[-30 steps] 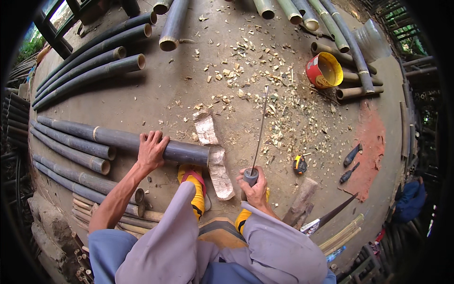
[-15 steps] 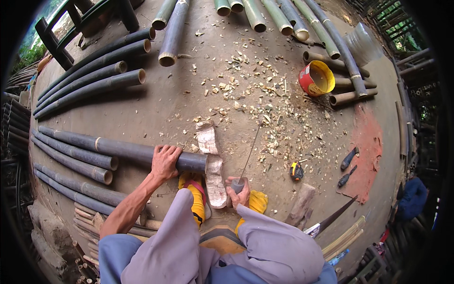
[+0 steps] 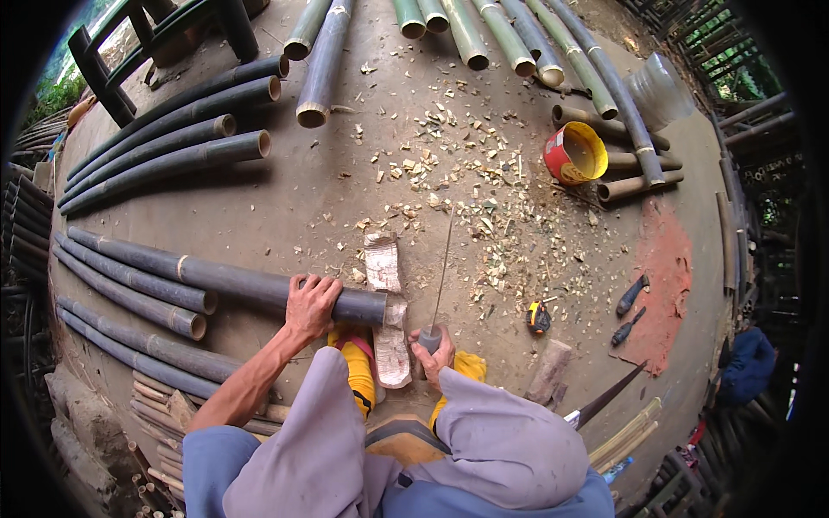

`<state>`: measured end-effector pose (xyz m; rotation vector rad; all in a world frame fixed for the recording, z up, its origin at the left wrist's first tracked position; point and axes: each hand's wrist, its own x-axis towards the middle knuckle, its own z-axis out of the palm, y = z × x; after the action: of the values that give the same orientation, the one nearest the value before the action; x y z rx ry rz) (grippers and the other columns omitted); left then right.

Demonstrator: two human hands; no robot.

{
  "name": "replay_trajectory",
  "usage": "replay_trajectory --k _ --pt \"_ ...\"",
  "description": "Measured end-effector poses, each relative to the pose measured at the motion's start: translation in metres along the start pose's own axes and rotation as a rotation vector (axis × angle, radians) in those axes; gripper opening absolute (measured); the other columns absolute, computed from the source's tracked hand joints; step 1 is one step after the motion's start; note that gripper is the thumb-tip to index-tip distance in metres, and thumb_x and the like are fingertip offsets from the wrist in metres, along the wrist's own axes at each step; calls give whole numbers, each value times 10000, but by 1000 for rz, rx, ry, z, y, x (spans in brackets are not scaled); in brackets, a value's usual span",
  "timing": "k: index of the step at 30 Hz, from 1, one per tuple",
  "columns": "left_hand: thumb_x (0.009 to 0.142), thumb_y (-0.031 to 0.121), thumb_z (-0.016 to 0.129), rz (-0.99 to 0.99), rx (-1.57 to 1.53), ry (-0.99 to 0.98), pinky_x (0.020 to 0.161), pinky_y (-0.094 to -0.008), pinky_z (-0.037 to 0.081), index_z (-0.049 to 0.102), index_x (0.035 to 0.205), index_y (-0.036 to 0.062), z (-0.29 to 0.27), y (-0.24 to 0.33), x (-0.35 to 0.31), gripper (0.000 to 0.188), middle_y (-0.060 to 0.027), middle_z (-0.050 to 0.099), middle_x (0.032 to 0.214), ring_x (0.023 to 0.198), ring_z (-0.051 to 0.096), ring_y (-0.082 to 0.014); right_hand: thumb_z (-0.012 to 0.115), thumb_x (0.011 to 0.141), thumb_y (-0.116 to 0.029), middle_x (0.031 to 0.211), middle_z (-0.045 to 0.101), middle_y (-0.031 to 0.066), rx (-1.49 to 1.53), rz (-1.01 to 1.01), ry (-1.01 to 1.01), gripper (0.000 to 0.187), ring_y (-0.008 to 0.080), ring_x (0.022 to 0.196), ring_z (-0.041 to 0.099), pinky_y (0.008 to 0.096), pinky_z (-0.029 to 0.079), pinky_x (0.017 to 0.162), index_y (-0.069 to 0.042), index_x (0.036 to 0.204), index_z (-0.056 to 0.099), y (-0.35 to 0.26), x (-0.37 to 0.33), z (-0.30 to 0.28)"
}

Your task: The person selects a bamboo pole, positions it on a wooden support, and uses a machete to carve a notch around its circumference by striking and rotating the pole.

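My left hand (image 3: pixel 311 304) grips a long dark bamboo pole (image 3: pixel 220 279) that lies across the ground, near its cut end. That end rests on a flat, worn wooden block (image 3: pixel 386 302) between my feet in yellow sandals (image 3: pixel 361 367). My right hand (image 3: pixel 436 347) is closed around the grey handle of a thin metal rod (image 3: pixel 444 263), which points up and away from me over the ground just right of the block. My knees in grey trousers fill the lower part of the view.
More dark bamboo poles (image 3: pixel 164 151) lie at the left, green ones (image 3: pixel 466 34) at the top. Wood chips (image 3: pixel 484 216) litter the ground. A red-and-yellow bucket (image 3: pixel 574 154), a small tape measure (image 3: pixel 538 318), two dark tools (image 3: pixel 630 298), a wooden mallet (image 3: pixel 549 371) and a blade (image 3: pixel 609 394) lie to the right.
My left hand has slid along the pole toward its cut end. My right hand with the rod has come in closer to the block, and the view has shifted down.
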<state>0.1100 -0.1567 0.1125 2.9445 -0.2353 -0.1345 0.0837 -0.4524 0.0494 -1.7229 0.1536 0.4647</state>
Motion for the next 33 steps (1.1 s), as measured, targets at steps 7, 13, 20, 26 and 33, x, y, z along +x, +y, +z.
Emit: replay_trajectory --k 7,13,20,26,33 --pt "483 108 765 -47 19 68 930 -457 402 570 1025 143 4 1 -3 578 -6 622 988 1009 590 -207 738 731 -237 850 665 168 -360 -39 -77 507 351 789 687 420 542 707 -48 1131 490 -61 22 -22" --pt "481 98 764 -38 -40 -91 929 -455 405 575 1017 149 1 8 -8 570 -3 620 971 1011 593 -215 707 788 -228 871 651 252 -540 -271 -226 485 440 813 665 481 535 704 -42 1157 453 -66 18 -34" --pt "521 211 820 60 -130 -149 1022 -431 390 531 1176 121 -15 -19 -12 722 -48 593 1099 1111 556 -252 699 816 -236 850 640 288 -861 -193 -415 453 487 774 635 542 513 673 -29 1121 435 -65 39 -64" --pt "489 280 812 -71 -91 -340 901 -425 430 558 1018 108 -12 -82 -28 612 -79 633 961 997 609 -273 688 833 -209 809 639 258 -830 -310 -443 422 474 725 639 516 517 623 -19 1122 446 -91 43 -66" --pt "434 239 802 -79 -72 -323 877 -408 421 557 1043 97 -13 -82 -26 671 -80 628 944 969 604 -266 755 755 -71 761 628 183 -645 -608 -404 423 343 667 671 406 528 560 -14 1097 513 -152 36 -47"
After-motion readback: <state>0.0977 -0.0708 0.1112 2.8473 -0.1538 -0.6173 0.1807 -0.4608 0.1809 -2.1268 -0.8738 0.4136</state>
